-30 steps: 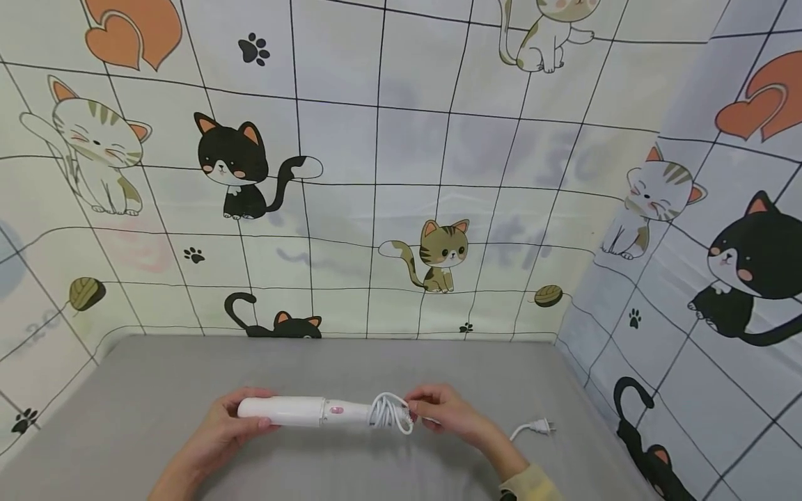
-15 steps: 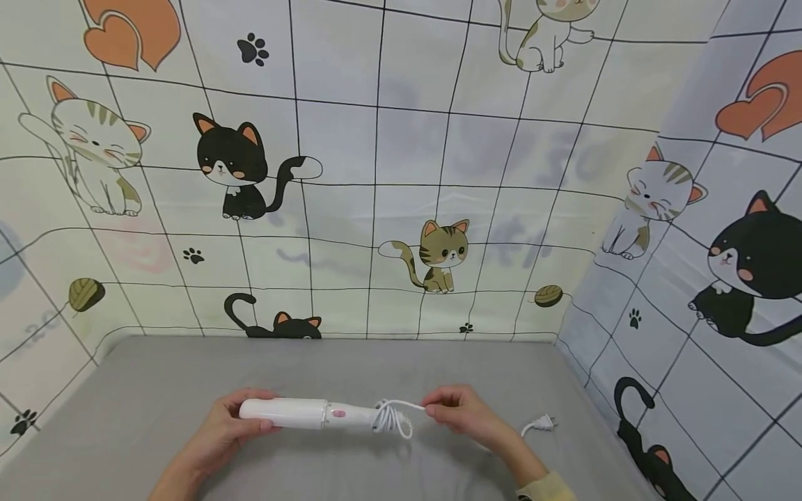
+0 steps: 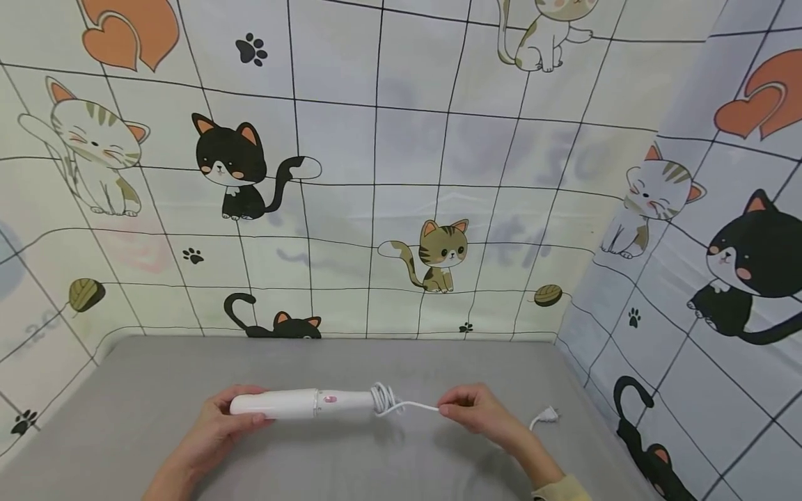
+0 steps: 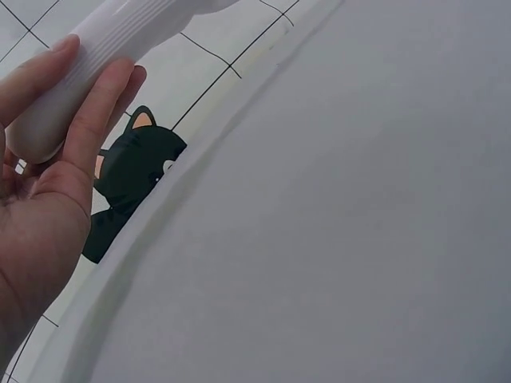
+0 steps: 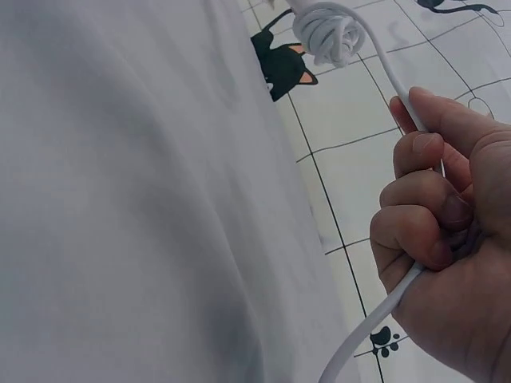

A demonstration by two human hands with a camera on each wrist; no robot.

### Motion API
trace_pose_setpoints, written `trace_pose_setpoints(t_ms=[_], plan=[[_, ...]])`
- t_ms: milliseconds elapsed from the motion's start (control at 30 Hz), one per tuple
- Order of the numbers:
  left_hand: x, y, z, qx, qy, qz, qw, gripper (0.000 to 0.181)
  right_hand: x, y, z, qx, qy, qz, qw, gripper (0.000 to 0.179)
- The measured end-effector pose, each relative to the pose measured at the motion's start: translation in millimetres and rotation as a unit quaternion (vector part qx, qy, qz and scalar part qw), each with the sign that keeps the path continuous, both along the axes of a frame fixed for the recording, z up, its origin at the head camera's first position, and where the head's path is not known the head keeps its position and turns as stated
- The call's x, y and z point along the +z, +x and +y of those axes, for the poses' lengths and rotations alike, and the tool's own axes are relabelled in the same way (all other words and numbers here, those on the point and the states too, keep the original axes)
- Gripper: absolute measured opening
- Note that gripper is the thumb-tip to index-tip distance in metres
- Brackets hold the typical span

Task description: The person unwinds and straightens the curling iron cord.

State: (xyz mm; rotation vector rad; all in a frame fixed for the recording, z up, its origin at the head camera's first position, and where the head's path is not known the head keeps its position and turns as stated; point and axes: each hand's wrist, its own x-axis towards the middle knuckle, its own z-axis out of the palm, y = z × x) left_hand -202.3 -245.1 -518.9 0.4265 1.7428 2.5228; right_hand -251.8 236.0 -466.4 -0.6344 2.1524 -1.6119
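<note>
Over the grey surface point(image 3: 338, 362), midway between its side edges, hangs a white wand point(image 3: 278, 403); the left hand point(image 3: 216, 426) grips one end, the right hand point(image 3: 479, 412), fingers curled, pinches its cord point(image 3: 383, 399) (partly coiled); the plug point(image 3: 548, 415) lies near the right edge.

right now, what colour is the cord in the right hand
White; the cord shows best right wrist.
</note>
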Motion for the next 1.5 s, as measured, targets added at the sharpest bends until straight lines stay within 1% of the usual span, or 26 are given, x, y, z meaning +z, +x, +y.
trace_pose_setpoints(t_ms=[100, 200, 267, 400, 500, 667, 833, 933, 1200, 1400, 1500], plan=[[0.4, 0.1, -1.4, 0.015, -0.009, -0.010, 0.9998, 0.044, -1.2, -1.2, 4, 0.000, 0.010, 0.007, 0.9999, 0.032], [0.7, 0.2, -3.0, 0.018, -0.012, -0.013, 0.9997, 0.045, -2.8, -0.8, 8, 0.002, 0.011, 0.017, 0.9998, 0.029], [0.5, 0.3, -4.9, 0.015, -0.004, -0.009, 0.9998, 0.045, -4.1, -0.1, 11, -0.003, 0.009, 0.024, 0.9997, 0.028], [1.7, 1.7, -9.3, 0.004, 0.026, 0.001, 0.9996, 0.047, -7.0, 2.0, 18, -0.025, 0.008, 0.033, 0.9991, 0.028], [3.8, 2.5, -10.6, -0.002, 0.027, 0.005, 0.9996, 0.046, -10.2, 1.9, 20, -0.035, 0.021, 0.046, 0.9981, 0.028], [3.7, 2.4, -9.6, 0.000, 0.010, 0.005, 0.9999, 0.046, -13.2, -0.4, 13, -0.015, 0.034, 0.063, 0.9974, 0.026], [0.3, 3.2, -10.3, -0.008, 0.012, 0.010, 0.9998, 0.048, -7.4, 2.8, 6, -0.006, 0.033, 0.053, 0.9980, 0.023], [0.2, 3.1, -10.3, -0.011, 0.011, 0.010, 0.9998, 0.047, -4.8, 3.8, 1, -0.001, 0.031, 0.053, 0.9981, 0.023], [0.9, 2.7, -10.4, -0.023, 0.011, 0.009, 0.9996, 0.048, -7.8, 2.1, -13, 0.019, 0.008, 0.060, 0.9980, 0.024], [0.8, 3.0, -10.0, -0.018, 0.009, 0.006, 0.9998, 0.049, -7.2, 3.2, -25, 0.023, 0.005, 0.057, 0.9981, 0.027], [1.4, 3.3, -9.6, -0.019, 0.008, 0.007, 0.9998, 0.049, -5.6, 5.2, -33, 0.032, 0.006, 0.055, 0.9979, 0.029]])
